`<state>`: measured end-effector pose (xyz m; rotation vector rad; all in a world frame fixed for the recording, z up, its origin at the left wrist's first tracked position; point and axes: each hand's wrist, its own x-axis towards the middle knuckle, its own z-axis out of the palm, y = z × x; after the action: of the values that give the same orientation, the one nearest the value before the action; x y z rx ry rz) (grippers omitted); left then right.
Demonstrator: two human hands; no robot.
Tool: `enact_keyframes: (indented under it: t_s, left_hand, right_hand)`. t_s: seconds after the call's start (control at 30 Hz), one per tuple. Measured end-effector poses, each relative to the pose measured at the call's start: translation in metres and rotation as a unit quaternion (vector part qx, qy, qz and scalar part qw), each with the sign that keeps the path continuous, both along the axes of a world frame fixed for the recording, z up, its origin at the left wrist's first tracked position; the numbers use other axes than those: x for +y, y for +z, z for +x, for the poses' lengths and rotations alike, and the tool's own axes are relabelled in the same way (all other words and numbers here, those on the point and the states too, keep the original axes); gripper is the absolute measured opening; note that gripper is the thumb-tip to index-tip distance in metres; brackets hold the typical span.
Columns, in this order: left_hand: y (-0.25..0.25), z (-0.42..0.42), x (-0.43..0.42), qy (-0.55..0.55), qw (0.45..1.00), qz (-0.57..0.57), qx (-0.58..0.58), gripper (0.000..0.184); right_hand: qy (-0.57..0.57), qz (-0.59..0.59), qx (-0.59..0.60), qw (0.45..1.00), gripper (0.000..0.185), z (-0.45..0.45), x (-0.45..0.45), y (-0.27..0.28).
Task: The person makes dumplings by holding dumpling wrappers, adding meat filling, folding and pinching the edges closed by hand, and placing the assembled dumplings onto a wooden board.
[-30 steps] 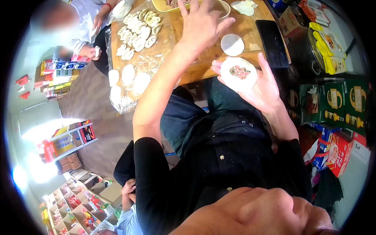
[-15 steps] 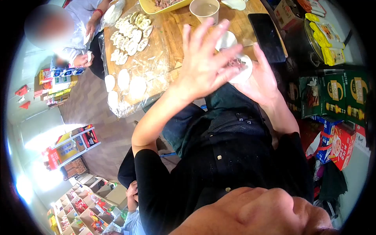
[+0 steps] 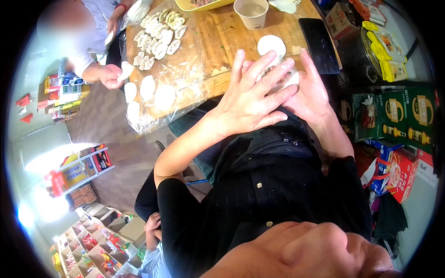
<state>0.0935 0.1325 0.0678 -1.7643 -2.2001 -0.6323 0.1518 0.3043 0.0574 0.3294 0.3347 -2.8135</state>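
My right hand (image 3: 313, 99), palm up, cradles a round dumpling wrapper (image 3: 291, 81) with meat filling on it. Over it lies my left hand (image 3: 250, 95), its back to me and fingers spread apart. Those fingers hide much of the wrapper and filling; whether they touch it, I cannot tell. Just beyond my hands, another round wrapper (image 3: 271, 45) rests on the wooden table (image 3: 218, 41). A paper cup (image 3: 251, 15) stands behind that wrapper, and a yellow tray (image 3: 208, 6) with meat filling is at the far edge.
Folded dumplings (image 3: 160, 37) sit on plastic film at the table's left, with several flat wrappers (image 3: 165, 97) nearer me. A black phone (image 3: 319, 45) lies at the right edge. Across the left corner, another person's hand (image 3: 110, 76) holds a wrapper. Cartons (image 3: 394, 113) stand to the right.
My left hand has come down and closer over the wrapper in my right hand. The other person's lower hand has moved toward the table corner with a wrapper. The view has shifted slightly.
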Motion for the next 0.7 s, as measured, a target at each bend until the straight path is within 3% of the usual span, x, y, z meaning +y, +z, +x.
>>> enact_keyframes:
  t_s: [0.17,0.37,0.53,0.63,0.7]
  left_hand:
    - [0.003,-0.001,0.0,0.047,0.999,-0.004,0.003,0.052]
    - [-0.001,-0.001,-0.017,-0.006,0.998,-0.032,0.056,0.049]
    - [-0.013,-0.002,-0.027,-0.002,0.991,0.067,0.117,0.047]
    - [-0.016,-0.007,-0.026,-0.003,0.98,0.097,0.175,0.048]
    - [-0.017,-0.007,-0.024,-0.013,0.967,0.125,0.219,0.05]
  right_hand:
    - [0.02,-0.007,0.018,1.0,0.062,0.0,-0.002,-0.007]
    - [-0.001,0.017,0.025,1.0,0.063,-0.005,-0.001,0.009]
    - [0.048,0.003,0.082,0.995,0.076,-0.004,0.002,0.002]
    - [0.064,0.017,0.053,0.996,0.073,-0.002,-0.002,0.004]
    - [0.042,0.006,0.029,0.999,0.055,0.0,-0.004,0.0]
